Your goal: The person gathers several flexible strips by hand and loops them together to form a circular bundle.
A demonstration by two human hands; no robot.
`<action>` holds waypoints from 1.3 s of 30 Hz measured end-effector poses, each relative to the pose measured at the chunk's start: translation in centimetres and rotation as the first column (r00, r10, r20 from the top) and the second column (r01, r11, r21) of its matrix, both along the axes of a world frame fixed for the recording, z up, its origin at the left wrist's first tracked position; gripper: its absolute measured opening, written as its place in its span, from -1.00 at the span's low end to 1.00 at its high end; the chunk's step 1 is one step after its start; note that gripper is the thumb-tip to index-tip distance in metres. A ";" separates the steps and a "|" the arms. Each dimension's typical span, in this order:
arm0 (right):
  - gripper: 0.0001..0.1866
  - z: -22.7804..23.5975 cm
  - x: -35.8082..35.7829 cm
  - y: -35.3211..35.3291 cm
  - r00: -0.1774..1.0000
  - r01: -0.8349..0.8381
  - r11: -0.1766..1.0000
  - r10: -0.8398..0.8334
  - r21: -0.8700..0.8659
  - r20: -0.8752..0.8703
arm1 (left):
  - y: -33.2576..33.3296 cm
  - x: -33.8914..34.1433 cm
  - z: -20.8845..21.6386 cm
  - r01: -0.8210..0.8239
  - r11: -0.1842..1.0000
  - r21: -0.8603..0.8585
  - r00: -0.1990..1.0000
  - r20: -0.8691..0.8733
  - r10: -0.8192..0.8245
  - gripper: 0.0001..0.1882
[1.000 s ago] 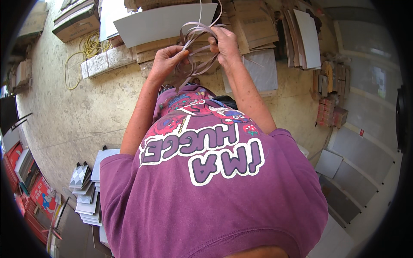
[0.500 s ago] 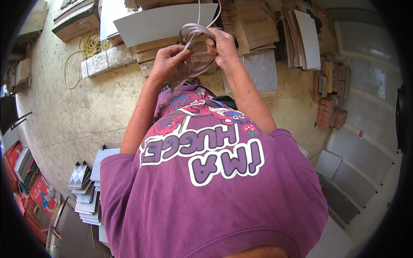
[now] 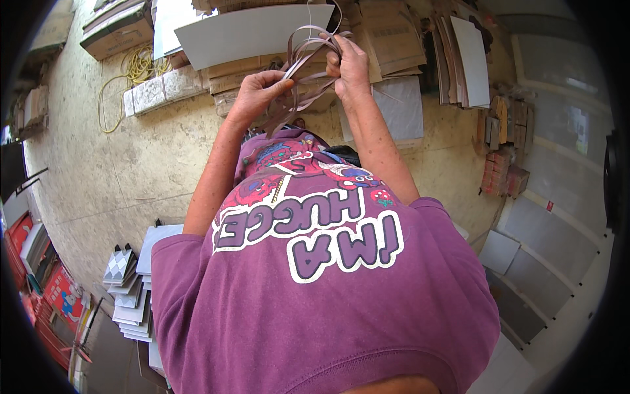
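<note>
A bundle of thin greyish-brown plastic straps (image 3: 308, 49) is looped between both hands, held up in front of my chest. My left hand (image 3: 257, 95) pinches the lower strands, and loose ends trail down below it toward my purple shirt. My right hand (image 3: 351, 65) grips the upper loops, which arch over its fingers. Both hands are closed on the straps, close together, above the concrete floor (image 3: 131, 164).
Ahead lie a large grey tile (image 3: 252, 29), flattened cardboard (image 3: 387, 33) and stacked tiles (image 3: 469, 56). A yellow cable (image 3: 134, 69) and stone blocks (image 3: 161, 95) are at the upper left. Tile samples (image 3: 128, 289) are piled at the lower left, grey tiles (image 3: 525, 262) at the right.
My right hand has lifted slightly with the upper loops, which now arch higher over its fingers. My left hand stays in about the same place on the lower strands.
</note>
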State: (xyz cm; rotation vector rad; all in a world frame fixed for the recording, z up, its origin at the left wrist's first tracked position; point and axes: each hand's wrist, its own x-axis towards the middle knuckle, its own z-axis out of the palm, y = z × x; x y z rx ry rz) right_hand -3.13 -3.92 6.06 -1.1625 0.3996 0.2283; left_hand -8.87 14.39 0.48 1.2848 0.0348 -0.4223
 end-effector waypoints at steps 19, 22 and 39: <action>-0.72 1.0 -2.1 2.3 0.891 -0.452 0.875 0.451 -0.174 -0.046 | -0.8 -0.3 -0.1 -0.125 0.992 -0.012 0.989 0.081 0.126 -0.87; -0.74 0.9 -2.2 2.5 0.907 -0.421 0.882 0.414 -0.212 -0.078 | -0.8 -0.6 0.3 -0.103 0.993 0.056 0.991 0.088 0.098 -0.86; -0.77 1.1 0.0 -0.1 0.998 -0.064 0.998 0.064 0.006 -0.011 | 2.3 -0.6 2.6 -0.197 0.976 0.095 0.952 0.258 0.167 -0.60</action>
